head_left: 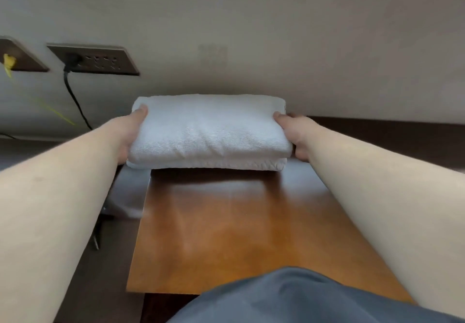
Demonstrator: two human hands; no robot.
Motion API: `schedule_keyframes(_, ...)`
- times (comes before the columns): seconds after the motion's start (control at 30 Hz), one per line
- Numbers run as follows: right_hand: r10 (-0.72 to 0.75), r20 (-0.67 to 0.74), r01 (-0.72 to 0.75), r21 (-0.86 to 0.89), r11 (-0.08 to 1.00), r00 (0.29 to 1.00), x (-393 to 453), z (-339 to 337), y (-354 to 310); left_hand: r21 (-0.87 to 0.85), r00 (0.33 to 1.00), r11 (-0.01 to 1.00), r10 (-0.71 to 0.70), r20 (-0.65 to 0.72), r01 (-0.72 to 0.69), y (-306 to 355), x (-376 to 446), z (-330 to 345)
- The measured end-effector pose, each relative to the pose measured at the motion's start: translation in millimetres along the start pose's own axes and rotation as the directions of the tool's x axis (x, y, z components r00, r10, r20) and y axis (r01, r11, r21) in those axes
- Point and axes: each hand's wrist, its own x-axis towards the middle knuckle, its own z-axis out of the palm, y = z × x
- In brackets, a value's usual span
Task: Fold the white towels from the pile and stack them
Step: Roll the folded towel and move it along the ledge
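Gripping the folded towel at both short ends, left hand & right hand, thumbs on top, at the worktop's far edge by the wall. Soft, light, saggy; possibly a 2nd towel beneath. Support from underneath.

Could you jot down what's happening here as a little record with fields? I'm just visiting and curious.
activity: a person carries folded towels at the far end of a table
held item: white folded terry towel, with a second white folded layer under it
left hand: grips the towel's left end, thumb on top
right hand: grips the towel's right end, thumb on top
surface: glossy brown wooden table
background: dark wall socket panel with a black cable plugged in
unclear: whether the towels rest on the table or hang just above it
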Motion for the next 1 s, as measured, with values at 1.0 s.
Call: schedule_keyframes(1.0, -0.216, 0.354, 0.398, -0.891, 0.218, 0.910, -15.7, 43.9, -7.7, 0.950, 0.896, 0.210, 0.427, 0.125, -0.232, 11.1, -54.0, 81.9)
